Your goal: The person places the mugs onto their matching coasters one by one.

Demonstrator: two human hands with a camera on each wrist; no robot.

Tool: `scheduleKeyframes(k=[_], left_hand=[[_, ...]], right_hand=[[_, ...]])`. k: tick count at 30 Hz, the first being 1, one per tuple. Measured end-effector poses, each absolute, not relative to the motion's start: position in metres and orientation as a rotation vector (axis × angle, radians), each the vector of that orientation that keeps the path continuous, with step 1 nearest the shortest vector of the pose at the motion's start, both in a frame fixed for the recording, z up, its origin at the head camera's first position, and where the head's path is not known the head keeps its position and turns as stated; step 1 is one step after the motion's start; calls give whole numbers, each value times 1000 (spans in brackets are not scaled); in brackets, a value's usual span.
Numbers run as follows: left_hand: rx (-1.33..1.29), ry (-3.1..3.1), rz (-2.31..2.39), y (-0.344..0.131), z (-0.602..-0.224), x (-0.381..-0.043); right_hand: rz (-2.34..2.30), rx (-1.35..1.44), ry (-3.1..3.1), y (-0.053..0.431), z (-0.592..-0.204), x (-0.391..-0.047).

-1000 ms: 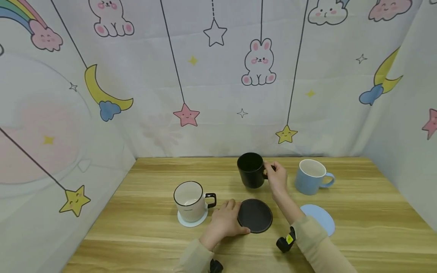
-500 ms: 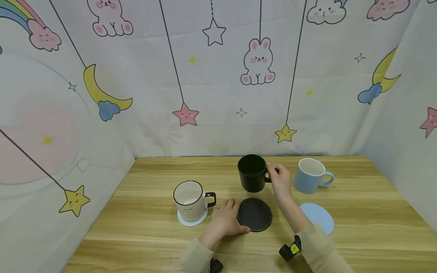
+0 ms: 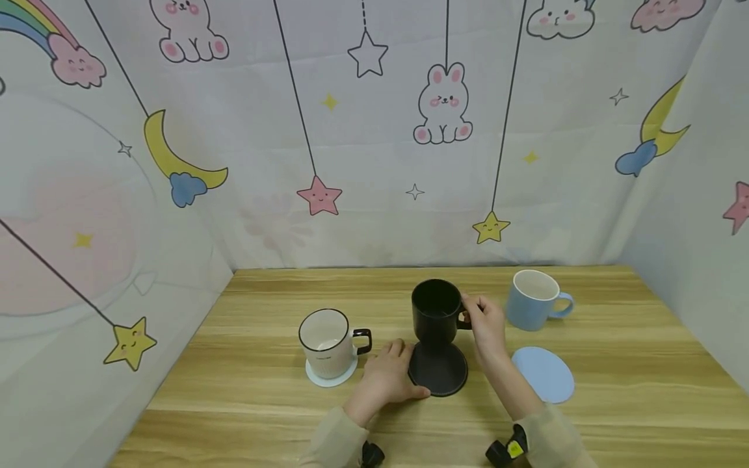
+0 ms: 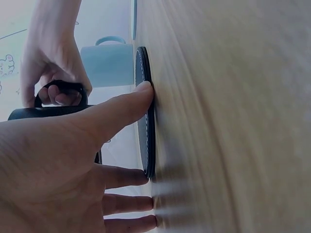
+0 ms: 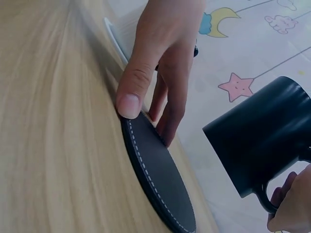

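Observation:
My right hand (image 3: 487, 328) grips the handle of a black mug (image 3: 433, 315), its fingers curled through the loop. In the right wrist view the mug (image 5: 262, 136) is tilted within the picture and its base stands off from the coaster. Below it a round black coaster (image 3: 439, 374) with pale stitching (image 5: 155, 170) lies on the table. My left hand (image 3: 387, 377) rests at the coaster's left side, thumb on the near edge and index finger at the far edge. In the left wrist view these fingers (image 4: 126, 177) look straight and spread.
A white mug (image 3: 328, 344) with a black rim stands on a pale coaster (image 3: 328, 381) at left. A light blue mug (image 3: 529, 305) stands at back right, behind a light blue coaster (image 3: 544, 375). A printed curtain (image 3: 374, 162) borders the wooden table (image 3: 234, 403).
My right hand has brought the black mug nearer, from behind the black coaster to above its far edge. The left hand has stayed on the coaster.

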State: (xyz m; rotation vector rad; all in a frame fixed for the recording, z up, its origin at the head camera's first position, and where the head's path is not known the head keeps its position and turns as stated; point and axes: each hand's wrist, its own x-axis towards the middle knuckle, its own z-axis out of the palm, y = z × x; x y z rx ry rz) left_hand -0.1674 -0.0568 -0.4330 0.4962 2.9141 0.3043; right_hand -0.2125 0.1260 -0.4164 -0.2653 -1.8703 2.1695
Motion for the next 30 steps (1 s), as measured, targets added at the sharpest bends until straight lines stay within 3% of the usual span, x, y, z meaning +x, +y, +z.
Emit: scheduleKeyframes(k=[30], left_hand=[[512,2927,311,-57,-432,-165]], right_hand=[[2213,-212,-1980,136,-425,-185]])
